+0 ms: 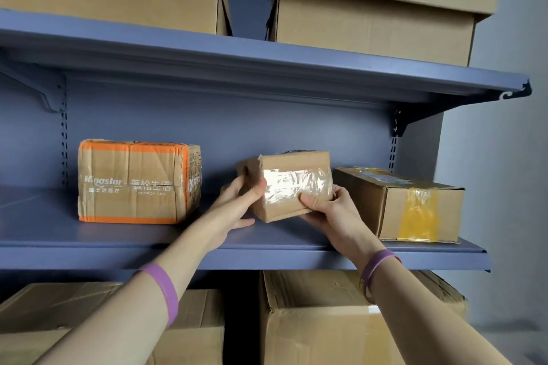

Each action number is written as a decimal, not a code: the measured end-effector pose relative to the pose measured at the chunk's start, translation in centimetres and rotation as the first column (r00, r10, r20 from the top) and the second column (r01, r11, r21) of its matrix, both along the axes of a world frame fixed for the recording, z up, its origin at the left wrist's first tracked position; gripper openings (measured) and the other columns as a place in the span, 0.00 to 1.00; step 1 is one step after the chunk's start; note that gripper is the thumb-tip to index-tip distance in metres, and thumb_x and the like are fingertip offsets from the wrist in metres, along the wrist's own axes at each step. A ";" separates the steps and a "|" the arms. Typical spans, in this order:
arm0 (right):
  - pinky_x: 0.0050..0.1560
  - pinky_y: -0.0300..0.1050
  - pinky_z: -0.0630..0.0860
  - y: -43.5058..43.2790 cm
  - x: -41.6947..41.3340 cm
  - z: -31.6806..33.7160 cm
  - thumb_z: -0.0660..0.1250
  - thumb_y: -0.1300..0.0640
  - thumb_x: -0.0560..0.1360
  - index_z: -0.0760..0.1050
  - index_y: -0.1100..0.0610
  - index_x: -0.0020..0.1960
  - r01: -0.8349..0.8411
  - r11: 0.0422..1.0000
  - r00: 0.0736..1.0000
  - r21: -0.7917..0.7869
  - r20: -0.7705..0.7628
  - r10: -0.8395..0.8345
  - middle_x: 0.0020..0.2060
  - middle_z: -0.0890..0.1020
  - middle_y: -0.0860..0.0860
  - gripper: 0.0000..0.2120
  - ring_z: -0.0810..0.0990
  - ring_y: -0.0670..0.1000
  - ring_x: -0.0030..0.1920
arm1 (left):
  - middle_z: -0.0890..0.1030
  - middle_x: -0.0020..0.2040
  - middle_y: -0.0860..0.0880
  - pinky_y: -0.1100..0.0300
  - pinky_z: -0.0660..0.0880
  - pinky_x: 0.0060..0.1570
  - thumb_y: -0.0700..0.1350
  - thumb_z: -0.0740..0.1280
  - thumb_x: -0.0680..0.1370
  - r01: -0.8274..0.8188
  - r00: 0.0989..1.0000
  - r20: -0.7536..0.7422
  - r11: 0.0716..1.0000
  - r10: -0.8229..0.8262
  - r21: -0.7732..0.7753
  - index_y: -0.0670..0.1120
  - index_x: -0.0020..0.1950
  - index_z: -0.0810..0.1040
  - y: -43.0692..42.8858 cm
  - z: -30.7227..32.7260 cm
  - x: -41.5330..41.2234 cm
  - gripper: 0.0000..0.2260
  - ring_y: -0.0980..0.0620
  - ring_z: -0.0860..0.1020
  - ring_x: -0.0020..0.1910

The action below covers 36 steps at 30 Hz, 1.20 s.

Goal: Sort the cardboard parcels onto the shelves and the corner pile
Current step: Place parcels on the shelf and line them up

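- The left hand [240, 201] grasps the left end of a small taped parcel [292, 184], thumb on its front.
- The right hand [324, 212] grasps its lower right corner.
- The parcel sits tilted low over the middle shelf [118, 238]; whether it touches the shelf cannot be told.
- On that shelf, an orange-edged box [133, 184] stands toward the left end and a yellow-taped box [400, 204] toward the right end.

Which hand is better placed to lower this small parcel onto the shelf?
Probably the right hand: it cups the tilted small parcel from below, while the left hand only grips its side.

small taped parcel [292, 185], tilted, mid-shelf
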State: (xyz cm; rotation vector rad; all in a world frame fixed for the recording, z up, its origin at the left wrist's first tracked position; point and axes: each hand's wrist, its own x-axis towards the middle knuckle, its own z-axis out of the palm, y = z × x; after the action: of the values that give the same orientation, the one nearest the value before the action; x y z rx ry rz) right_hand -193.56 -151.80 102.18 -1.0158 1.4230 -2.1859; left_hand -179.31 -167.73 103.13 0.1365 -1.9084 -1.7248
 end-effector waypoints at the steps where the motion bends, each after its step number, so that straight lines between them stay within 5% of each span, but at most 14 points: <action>1: 0.50 0.49 0.82 -0.2 0.3 0.1 0.77 0.66 0.66 0.66 0.62 0.64 -0.003 1.000 1.000 0.010 -0.007 0.003 0.59 0.81 0.60 0.31 0.84 0.55 0.54 | 0.73 0.69 0.57 0.48 0.78 0.61 0.68 0.75 0.62 0.027 1.000 -0.016 1.000 -0.027 0.013 0.63 0.73 0.68 0.2 0.4 -0.1 0.41 0.55 0.76 0.65; 3: 0.49 0.48 0.82 -0.8 0.5 0.2 0.78 0.62 0.66 0.67 0.60 0.62 -0.013 1.000 1.000 0.012 -0.015 0.013 0.59 0.80 0.59 0.30 0.84 0.53 0.53 | 0.81 0.63 0.56 0.52 0.78 0.59 0.57 0.76 0.65 0.052 0.996 -0.082 0.996 -0.046 0.079 0.60 0.69 0.71 0.5 1.3 -0.4 0.33 0.55 0.79 0.60; 5: 0.54 0.52 0.81 -1.4 0.2 0.4 0.80 0.46 0.64 0.70 0.60 0.62 -0.081 0.996 0.996 -0.029 0.020 0.082 0.59 0.80 0.59 0.34 0.82 0.54 0.57 | 0.84 0.58 0.54 0.52 0.77 0.61 0.51 0.76 0.65 0.061 0.989 -0.141 0.979 -0.033 0.194 0.57 0.67 0.74 0.2 1.9 -0.4 0.31 0.53 0.81 0.59; 7: 0.61 0.57 0.77 -1.7 -0.1 0.8 0.65 0.33 0.72 0.74 0.60 0.65 -0.167 0.983 0.979 -0.074 0.109 0.174 0.62 0.81 0.58 0.34 0.80 0.56 0.62 | 0.85 0.56 0.52 0.52 0.77 0.59 0.48 0.75 0.66 0.078 0.982 -0.186 0.960 -0.028 0.268 0.54 0.66 0.76 -0.1 1.8 -0.2 0.28 0.50 0.81 0.59; 9: 0.63 0.56 0.76 -2.3 -0.7 1.0 0.52 0.30 0.77 0.75 0.59 0.67 -0.151 0.986 0.968 -0.070 0.191 0.162 0.62 0.80 0.59 0.37 0.79 0.58 0.63 | 0.84 0.57 0.49 0.52 0.78 0.55 0.46 0.74 0.67 0.093 0.979 -0.202 0.941 -0.026 0.326 0.52 0.65 0.77 -0.7 1.2 0.0 0.26 0.48 0.81 0.59; 14: 0.54 0.53 0.81 -4.2 -0.5 0.2 0.66 0.29 0.68 0.72 0.54 0.69 0.004 0.999 0.972 -0.032 0.233 0.003 0.62 0.81 0.57 0.39 0.82 0.57 0.60 | 0.83 0.60 0.46 0.51 0.78 0.55 0.45 0.74 0.68 0.146 0.974 -0.220 0.906 -0.060 0.398 0.49 0.68 0.76 -1.4 0.7 0.3 0.27 0.46 0.80 0.61; 18: 0.60 0.59 0.77 -3.8 -1.0 0.1 0.68 0.28 0.67 0.70 0.50 0.72 -0.032 0.996 0.954 -0.086 0.295 0.056 0.65 0.79 0.55 0.41 0.79 0.59 0.64 | 0.83 0.60 0.44 0.53 0.79 0.53 0.46 0.72 0.71 0.208 0.968 -0.220 0.883 -0.123 0.420 0.46 0.67 0.77 -1.5 0.4 0.8 0.23 0.45 0.80 0.61; 22: 0.66 0.61 0.73 -3.5 -1.3 -0.2 0.63 0.36 0.75 0.73 0.54 0.70 -0.164 0.975 0.926 -0.150 0.318 0.205 0.65 0.79 0.57 0.31 0.77 0.60 0.65 | 0.83 0.59 0.44 0.52 0.76 0.57 0.48 0.70 0.73 0.247 0.960 -0.228 0.881 -0.164 0.404 0.46 0.63 0.79 -1.3 0.5 0.9 0.19 0.48 0.82 0.56; 27: 0.47 0.54 0.83 -3.0 -0.6 0.1 0.69 0.54 0.76 0.75 0.59 0.66 -0.041 0.966 0.919 -0.256 0.369 0.137 0.56 0.84 0.56 0.20 0.84 0.55 0.54 | 0.82 0.61 0.46 0.49 0.79 0.53 0.52 0.74 0.69 -0.012 0.968 -0.219 0.899 0.120 0.439 0.48 0.66 0.76 -2.0 0.0 0.2 0.26 0.47 0.79 0.62; 32: 0.47 0.58 0.82 -3.0 -0.2 0.2 0.77 0.56 0.66 0.72 0.59 0.67 0.047 0.966 0.929 -0.253 0.366 0.051 0.58 0.83 0.58 0.32 0.84 0.58 0.55 | 0.76 0.62 0.47 0.41 0.79 0.55 0.52 0.71 0.77 -0.230 0.940 -0.155 0.898 0.305 0.374 0.53 0.61 0.73 -2.2 -0.3 -0.8 0.14 0.48 0.76 0.62; 36: 0.45 0.58 0.82 -3.5 -0.5 0.0 0.85 0.53 0.55 0.66 0.60 0.70 0.159 0.965 0.924 -0.208 0.375 -0.071 0.61 0.80 0.59 0.49 0.83 0.58 0.55 | 0.76 0.62 0.58 0.41 0.74 0.63 0.66 0.65 0.73 -0.147 0.973 -0.141 0.961 0.183 0.233 0.57 0.60 0.77 -1.3 -0.1 -0.5 0.20 0.60 0.73 0.58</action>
State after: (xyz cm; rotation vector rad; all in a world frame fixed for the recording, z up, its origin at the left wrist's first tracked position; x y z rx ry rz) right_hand -194.10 -155.31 102.13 -0.5570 1.0978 -2.5124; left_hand -179.80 -169.05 103.00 0.2265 -1.5405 -1.7724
